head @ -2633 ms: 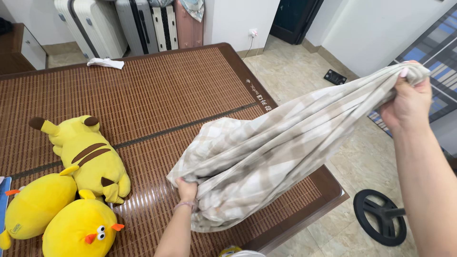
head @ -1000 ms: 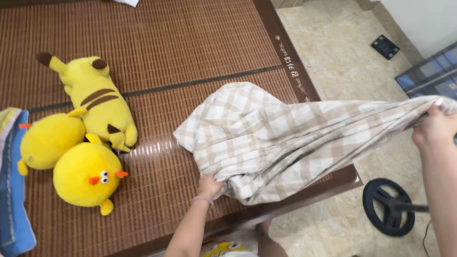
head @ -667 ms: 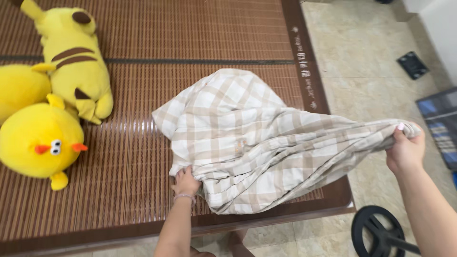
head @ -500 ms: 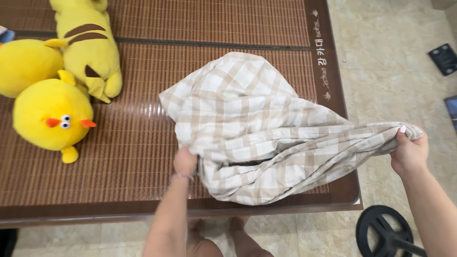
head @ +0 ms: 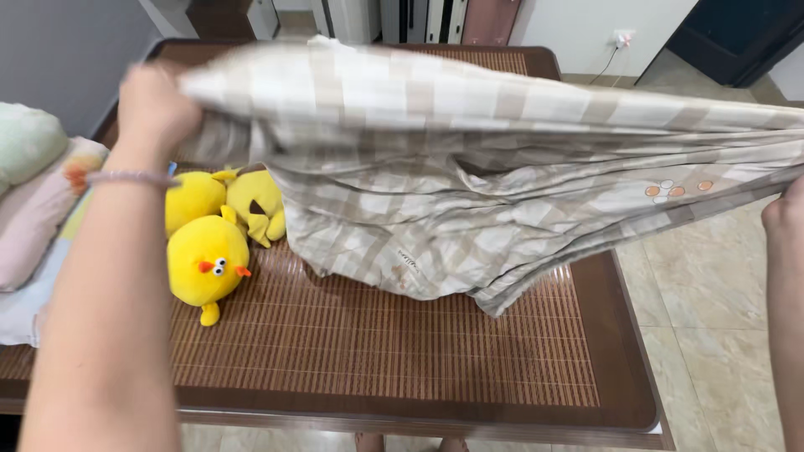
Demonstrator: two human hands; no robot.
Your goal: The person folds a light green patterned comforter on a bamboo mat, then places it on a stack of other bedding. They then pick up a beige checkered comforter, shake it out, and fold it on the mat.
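Observation:
A beige and white checked cloth [head: 469, 159] hangs stretched in the air between my two hands, above a brown bamboo mat [head: 385, 343] on a wooden bed frame [head: 624, 368]. My left hand [head: 155, 100] is raised at the upper left and grips one end of the cloth. My right hand [head: 783, 218] holds the other end at the right edge of the view, mostly cut off. The cloth's lower folds sag down and touch the mat.
Yellow plush toys [head: 209, 259] lie on the mat's left side, partly behind the cloth. Folded pillows or bedding [head: 29, 209] are stacked at the far left. Suitcases [head: 419, 17] stand against the back wall. Tiled floor [head: 720, 318] lies to the right.
My left hand has lifted its end of the cloth off the mat up to the upper left. The cloth now spreads wide in the air, and the view has tilted up.

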